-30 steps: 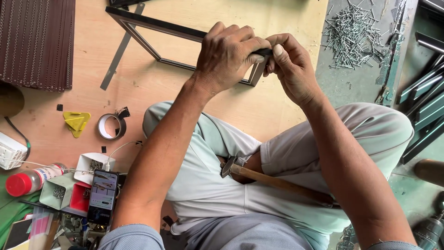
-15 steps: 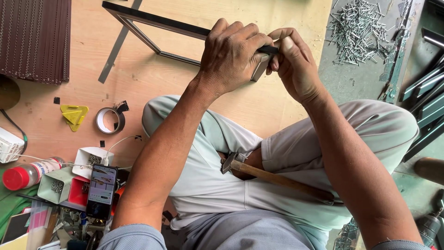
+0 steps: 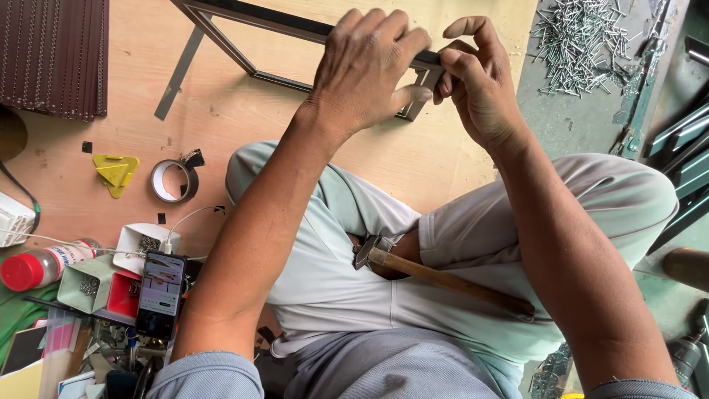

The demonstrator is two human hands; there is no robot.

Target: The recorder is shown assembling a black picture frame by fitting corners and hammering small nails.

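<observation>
Left grip point(image 3: 369, 70) clamps frame point(image 3: 244, 18) corner | right grip point(image 3: 476, 81) pinches — perhaps nail, hidden

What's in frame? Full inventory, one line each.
frame: one, dark metal, on the board at top, corner gripped
hammer: one, wooden handle, resting on lap
nails: loose pile, silver, top right floor
tape roll: one, grey, on board left
triangle piece: one, yellow, left of tape roll
phone: one, screen lit, lower left
bottle: one, red cap, lying far left
small boxes: three, white, green, red, beside phone
slatted panel: one, dark brown, top left
left hand: over frame corner
right hand: pinching same corner
</observation>
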